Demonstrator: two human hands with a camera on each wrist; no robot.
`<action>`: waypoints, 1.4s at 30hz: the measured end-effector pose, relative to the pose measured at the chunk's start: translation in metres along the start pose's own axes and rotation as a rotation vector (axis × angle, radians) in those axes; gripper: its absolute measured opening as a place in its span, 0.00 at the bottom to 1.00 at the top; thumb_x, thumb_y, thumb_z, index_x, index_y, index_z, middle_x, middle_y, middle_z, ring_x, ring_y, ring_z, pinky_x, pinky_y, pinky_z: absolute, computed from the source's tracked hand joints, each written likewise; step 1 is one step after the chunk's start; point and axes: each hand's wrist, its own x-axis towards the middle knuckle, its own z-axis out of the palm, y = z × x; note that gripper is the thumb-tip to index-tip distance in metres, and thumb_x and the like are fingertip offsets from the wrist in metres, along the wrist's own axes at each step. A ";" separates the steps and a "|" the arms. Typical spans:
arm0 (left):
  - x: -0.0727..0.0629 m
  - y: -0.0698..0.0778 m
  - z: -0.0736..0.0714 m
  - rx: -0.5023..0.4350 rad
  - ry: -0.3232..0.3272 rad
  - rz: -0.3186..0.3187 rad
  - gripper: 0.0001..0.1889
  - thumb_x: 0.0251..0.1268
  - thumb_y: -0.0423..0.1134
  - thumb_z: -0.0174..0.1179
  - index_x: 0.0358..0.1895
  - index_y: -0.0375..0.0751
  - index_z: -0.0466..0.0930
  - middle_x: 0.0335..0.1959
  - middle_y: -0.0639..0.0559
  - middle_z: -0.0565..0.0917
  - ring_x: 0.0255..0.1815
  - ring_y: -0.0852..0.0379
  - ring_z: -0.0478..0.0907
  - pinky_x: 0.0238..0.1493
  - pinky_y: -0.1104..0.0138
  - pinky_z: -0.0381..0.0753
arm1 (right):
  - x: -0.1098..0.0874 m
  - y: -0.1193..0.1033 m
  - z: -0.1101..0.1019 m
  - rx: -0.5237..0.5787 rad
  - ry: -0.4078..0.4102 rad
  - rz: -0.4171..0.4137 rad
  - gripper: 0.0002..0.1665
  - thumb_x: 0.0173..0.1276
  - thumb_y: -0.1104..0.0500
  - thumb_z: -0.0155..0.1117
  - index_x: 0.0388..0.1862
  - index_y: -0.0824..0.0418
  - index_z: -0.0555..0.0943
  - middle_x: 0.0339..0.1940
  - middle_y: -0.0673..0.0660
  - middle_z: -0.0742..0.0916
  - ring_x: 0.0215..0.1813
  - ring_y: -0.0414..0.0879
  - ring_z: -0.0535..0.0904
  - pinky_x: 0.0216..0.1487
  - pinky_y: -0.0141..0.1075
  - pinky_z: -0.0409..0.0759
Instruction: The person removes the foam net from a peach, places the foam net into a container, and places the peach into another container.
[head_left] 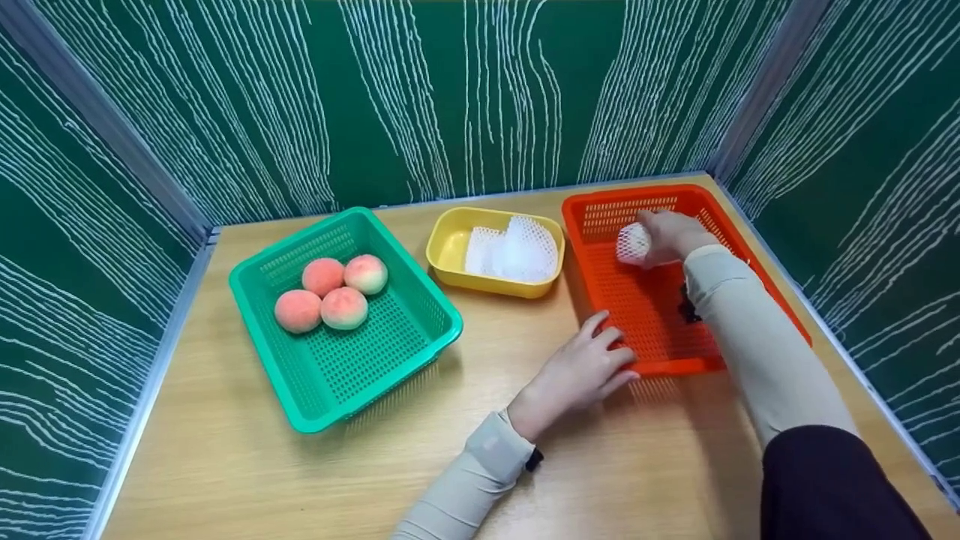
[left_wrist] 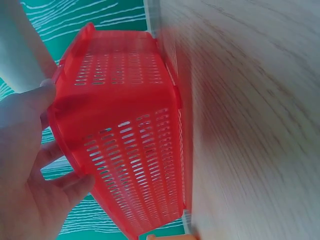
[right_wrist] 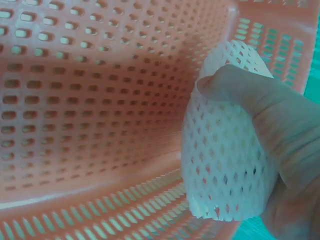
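Inside the far part of the red basket, my right hand grips a white foam fruit net. In the right wrist view the thumb presses on the side of the net, which keeps a rounded, tube-like shape; I cannot tell whether anything is inside it. At the basket's near left corner, my left hand rests with spread fingers along the rim. The left wrist view shows its fingers touching the corner, one of them lying outside the slotted wall.
Left of the red basket stands a yellow bowl holding white foam nets. Farther left, a green basket contains several peaches. Green panels with white lines enclose the wooden table at the back and sides.
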 end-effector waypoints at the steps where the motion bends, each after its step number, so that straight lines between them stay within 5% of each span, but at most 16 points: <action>1: 0.000 0.000 0.000 -0.007 -0.010 -0.009 0.19 0.73 0.57 0.49 0.53 0.53 0.82 0.54 0.50 0.77 0.66 0.47 0.65 0.74 0.56 0.42 | -0.003 -0.004 -0.002 -0.005 -0.003 -0.009 0.61 0.54 0.52 0.76 0.79 0.61 0.49 0.72 0.73 0.61 0.67 0.68 0.59 0.65 0.67 0.53; 6: -0.004 0.002 -0.002 -0.036 -0.053 -0.057 0.21 0.71 0.58 0.49 0.58 0.55 0.80 0.60 0.50 0.74 0.72 0.44 0.56 0.72 0.56 0.53 | -0.022 -0.025 -0.008 -0.053 0.023 -0.087 0.60 0.53 0.56 0.76 0.78 0.61 0.50 0.71 0.72 0.62 0.65 0.67 0.61 0.64 0.66 0.57; 12: -0.009 0.003 -0.001 -0.020 -0.006 -0.047 0.20 0.72 0.58 0.48 0.57 0.55 0.79 0.61 0.50 0.73 0.73 0.44 0.54 0.70 0.57 0.57 | -0.045 -0.043 -0.011 -0.057 0.060 -0.157 0.60 0.51 0.57 0.77 0.78 0.60 0.52 0.73 0.68 0.63 0.69 0.66 0.59 0.64 0.65 0.59; 17: -0.017 -0.002 -0.006 -0.100 0.065 -0.041 0.20 0.73 0.57 0.49 0.57 0.54 0.79 0.62 0.50 0.72 0.71 0.47 0.58 0.72 0.60 0.52 | -0.057 -0.058 -0.012 -0.065 0.078 -0.216 0.59 0.51 0.58 0.78 0.77 0.62 0.54 0.73 0.68 0.64 0.70 0.66 0.59 0.64 0.64 0.59; 21: -0.026 -0.007 -0.016 -0.171 0.161 -0.045 0.16 0.72 0.53 0.53 0.53 0.52 0.81 0.57 0.52 0.75 0.63 0.54 0.67 0.68 0.68 0.58 | -0.070 -0.068 -0.014 -0.072 0.105 -0.244 0.57 0.50 0.57 0.79 0.75 0.62 0.58 0.70 0.68 0.68 0.67 0.65 0.64 0.62 0.63 0.64; 28: -0.049 -0.018 -0.033 -0.216 0.286 -0.151 0.09 0.70 0.47 0.58 0.44 0.49 0.85 0.43 0.57 0.82 0.46 0.59 0.76 0.50 0.72 0.74 | -0.099 -0.092 -0.015 -0.074 0.166 -0.308 0.56 0.46 0.57 0.81 0.73 0.58 0.62 0.67 0.64 0.72 0.61 0.60 0.70 0.58 0.60 0.71; 42: -0.095 -0.038 -0.065 -0.379 0.555 -0.433 0.06 0.67 0.39 0.60 0.37 0.43 0.86 0.36 0.57 0.84 0.37 0.59 0.81 0.39 0.73 0.79 | -0.136 -0.141 0.027 -0.017 0.299 -0.527 0.49 0.38 0.56 0.81 0.63 0.57 0.71 0.49 0.55 0.79 0.45 0.50 0.76 0.47 0.47 0.80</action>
